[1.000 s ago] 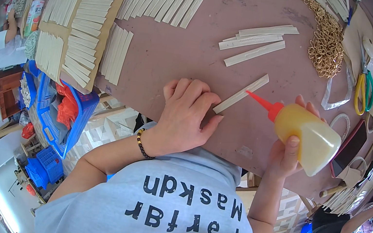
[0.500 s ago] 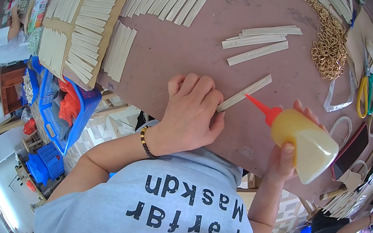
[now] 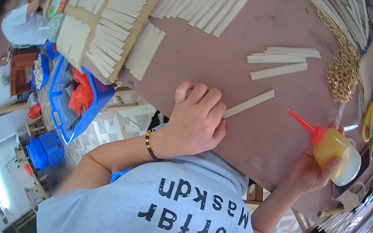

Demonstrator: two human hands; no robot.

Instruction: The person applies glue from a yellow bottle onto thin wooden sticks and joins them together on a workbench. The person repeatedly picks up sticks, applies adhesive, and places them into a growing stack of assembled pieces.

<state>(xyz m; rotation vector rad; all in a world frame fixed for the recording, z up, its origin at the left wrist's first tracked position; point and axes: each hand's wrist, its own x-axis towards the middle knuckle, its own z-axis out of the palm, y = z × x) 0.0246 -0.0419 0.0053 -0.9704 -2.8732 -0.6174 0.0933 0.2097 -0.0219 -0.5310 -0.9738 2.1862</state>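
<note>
My left hand (image 3: 197, 121) rests at the table's near edge with its fingers curled. They close over the near end of a thin cream strip (image 3: 254, 102), which juts out to the upper right. In my right hand (image 3: 309, 170) is a squeeze bottle (image 3: 334, 150) of yellowish liquid glue with a red pointed nozzle. It is held tilted, its tip apart from the strip and to the right of it. Farther back lie several loose cream strips (image 3: 278, 70). At the upper left, more strips (image 3: 205, 6) are laid side by side in rows.
A strip-covered brown board (image 3: 139, 22) sits on the left, above a blue basket (image 3: 56, 114) with red plastic. On the right lie a gold chain pile (image 3: 342, 76) and scissors with yellow and green handles (image 3: 372, 120). Co-workers appear at far left and lower right.
My right hand has drawn the glue bottle right and away from the strip. The left hand still holds the strip's near end. The whole view has shifted slightly.
</note>
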